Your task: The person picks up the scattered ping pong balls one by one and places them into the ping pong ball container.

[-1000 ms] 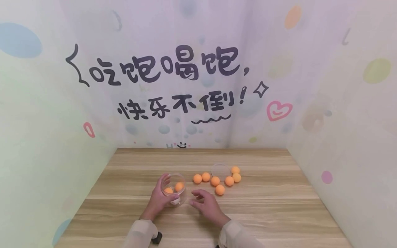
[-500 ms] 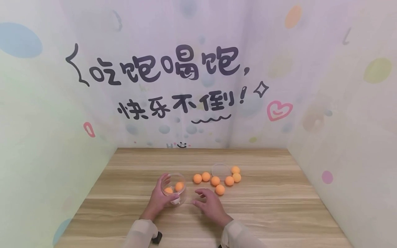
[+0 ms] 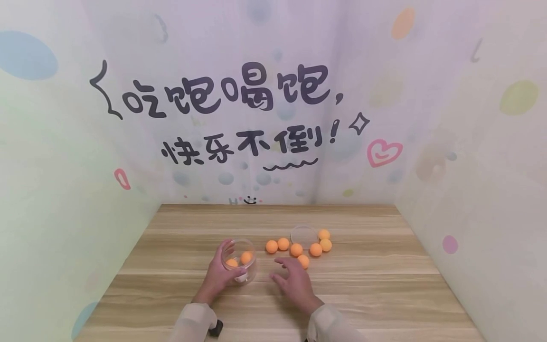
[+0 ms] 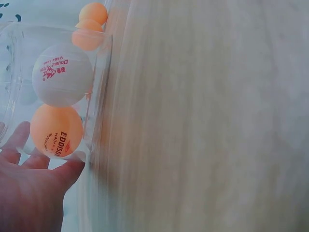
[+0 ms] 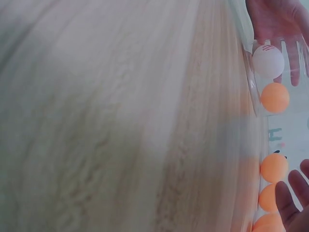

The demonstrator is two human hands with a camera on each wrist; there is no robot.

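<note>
My left hand (image 3: 217, 274) grips a clear plastic jar (image 3: 251, 275) from its left side, thumb across the front and fingers behind. The jar stands upright on the table. Inside it lie a white table tennis ball (image 4: 63, 75) with red print and orange balls; one orange ball (image 4: 56, 130) shows black lettering. My right hand (image 3: 297, 285) is to the right of the jar, its fingers apart with nothing between them. Just beyond its knuckles sits an orange table tennis ball (image 3: 304, 261), partly covered by the hand in the head view.
Several more orange balls (image 3: 296, 250) lie loose behind the right hand. A round clear lid (image 3: 304, 234) lies flat among them. The wood-grain table (image 3: 376, 294) meets a printed wall (image 3: 273, 185) at the back, with pale walls at both sides.
My right hand has shifted to the right, away from the jar, and nearer to the front orange ball. The left hand and jar have stayed in place.
</note>
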